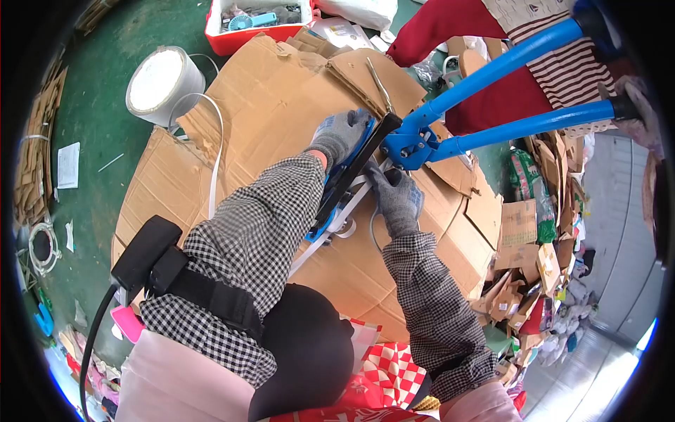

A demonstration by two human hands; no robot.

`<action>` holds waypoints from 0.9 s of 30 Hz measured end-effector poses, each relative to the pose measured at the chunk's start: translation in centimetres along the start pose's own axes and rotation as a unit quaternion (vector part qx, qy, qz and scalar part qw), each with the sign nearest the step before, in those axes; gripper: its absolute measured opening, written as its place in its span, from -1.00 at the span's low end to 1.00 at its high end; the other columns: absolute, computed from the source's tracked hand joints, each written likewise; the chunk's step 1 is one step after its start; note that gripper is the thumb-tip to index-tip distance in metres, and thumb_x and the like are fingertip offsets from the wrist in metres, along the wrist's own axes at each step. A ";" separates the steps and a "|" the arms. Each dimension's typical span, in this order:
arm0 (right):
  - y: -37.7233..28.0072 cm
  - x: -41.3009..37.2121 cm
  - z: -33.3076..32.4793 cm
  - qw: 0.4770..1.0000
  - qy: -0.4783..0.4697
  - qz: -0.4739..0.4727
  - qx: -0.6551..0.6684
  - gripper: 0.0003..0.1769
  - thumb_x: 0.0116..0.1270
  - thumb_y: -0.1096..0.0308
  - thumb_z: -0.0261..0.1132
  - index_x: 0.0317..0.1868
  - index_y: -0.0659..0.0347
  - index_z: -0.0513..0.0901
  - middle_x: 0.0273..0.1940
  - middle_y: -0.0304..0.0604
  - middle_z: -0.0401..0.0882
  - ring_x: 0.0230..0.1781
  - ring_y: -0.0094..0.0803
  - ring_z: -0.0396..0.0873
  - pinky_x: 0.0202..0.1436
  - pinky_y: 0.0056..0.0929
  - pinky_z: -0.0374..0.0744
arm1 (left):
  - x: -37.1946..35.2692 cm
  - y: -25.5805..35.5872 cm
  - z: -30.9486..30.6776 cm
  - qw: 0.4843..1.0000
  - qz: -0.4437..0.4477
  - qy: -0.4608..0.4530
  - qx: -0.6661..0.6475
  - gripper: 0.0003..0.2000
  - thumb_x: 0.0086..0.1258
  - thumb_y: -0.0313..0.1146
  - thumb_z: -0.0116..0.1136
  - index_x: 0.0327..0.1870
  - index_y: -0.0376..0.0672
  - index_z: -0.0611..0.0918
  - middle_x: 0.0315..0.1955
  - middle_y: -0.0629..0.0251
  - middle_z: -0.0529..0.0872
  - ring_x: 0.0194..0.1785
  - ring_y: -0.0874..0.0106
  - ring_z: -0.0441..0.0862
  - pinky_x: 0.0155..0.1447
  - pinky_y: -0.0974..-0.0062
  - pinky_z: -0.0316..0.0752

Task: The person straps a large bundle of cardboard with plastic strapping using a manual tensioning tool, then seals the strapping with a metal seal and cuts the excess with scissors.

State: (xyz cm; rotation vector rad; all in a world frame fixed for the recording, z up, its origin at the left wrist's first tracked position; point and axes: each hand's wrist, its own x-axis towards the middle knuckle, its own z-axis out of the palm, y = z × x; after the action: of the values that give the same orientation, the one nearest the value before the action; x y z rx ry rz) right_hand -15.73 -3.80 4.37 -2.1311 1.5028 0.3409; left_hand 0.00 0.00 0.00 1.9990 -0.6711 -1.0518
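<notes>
Pale-pink fabric sleeve (184, 383) nearest, your grey-gloved left hand (339, 137) clasps a blue-and-black metal tool (358, 167); your grey-gloved right hand (399, 204) pinches flat white strapping (354, 202), and blue long-handled pliers (450, 100) closing early could nip it.

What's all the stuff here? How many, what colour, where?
Cardboard: many sheets, brown, middle
Strap: count unclear, white, over cardboard
Roll: one, white, upper left
Strapping tool: one, blue and black, middle
Long-handled tool: one, blue, upper right
Box: one, red and white, top
Fan: one, light blue, in box
Sheet: one, white, left floor
Floor: one, green, left
Heap: uncounted, many colours, right
Other person: one, dark red clothes, upper right
Cloth: one, red and white, bottom
Arm device: one, black, left sleeve
Sleeves: two, black and white, lower middle
Left hand: one, grey glove, on strapping tool
Right hand: one, grey glove, at strap
</notes>
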 end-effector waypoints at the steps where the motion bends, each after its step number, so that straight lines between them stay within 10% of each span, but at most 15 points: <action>1: -0.2 -0.2 -0.3 1.000 -0.018 0.002 -0.006 -0.27 0.20 -0.39 -0.01 -0.23 0.14 0.68 -0.39 -0.11 0.68 -0.26 -0.25 0.64 0.05 -0.27 0.31 | 0.1 -0.2 0.1 1.000 0.003 -0.004 -0.009 -0.43 0.37 0.15 -0.22 0.00 -0.19 0.58 -0.05 -0.04 0.60 0.08 0.06 0.52 0.15 0.23 0.38; 13: 4.0 -6.0 -0.6 0.993 0.012 -0.018 -0.116 -0.58 0.22 -0.13 0.15 -0.27 0.04 0.64 -0.44 -0.09 0.63 -0.26 -0.20 0.61 -0.06 -0.15 0.29 | 2.4 -2.6 2.1 0.997 0.012 -0.001 -0.070 -0.46 0.38 0.12 -0.22 -0.07 -0.20 0.59 -0.10 -0.05 0.61 0.03 0.03 0.52 0.10 0.22 0.38; 19: 8.0 -11.7 0.5 0.929 0.306 -0.168 -0.125 -0.45 0.10 0.11 0.34 0.12 0.02 0.49 -0.03 -0.12 0.50 0.00 -0.13 0.43 0.08 -0.11 0.30 | 2.6 -3.2 2.6 0.992 -0.025 -0.010 -0.122 -0.46 0.36 0.14 -0.19 -0.05 -0.17 0.60 -0.14 -0.03 0.64 -0.01 0.03 0.54 0.07 0.25 0.39; 27: 10.6 -15.4 2.5 0.977 0.129 -0.042 -0.163 -0.32 0.05 0.09 0.35 0.19 0.13 0.41 0.02 -0.08 0.47 0.03 -0.13 0.42 0.10 -0.08 0.28 | 3.1 -3.7 2.8 0.994 -0.002 -0.011 -0.111 -0.43 0.36 0.16 -0.17 -0.03 -0.21 0.59 -0.11 -0.03 0.63 0.00 0.04 0.53 0.09 0.27 0.37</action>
State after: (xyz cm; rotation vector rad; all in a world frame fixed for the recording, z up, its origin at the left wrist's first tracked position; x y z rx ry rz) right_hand -30.87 7.19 6.87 -2.5734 1.5774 0.3072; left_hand -0.38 -1.21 -5.44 1.8006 -0.5375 -1.1009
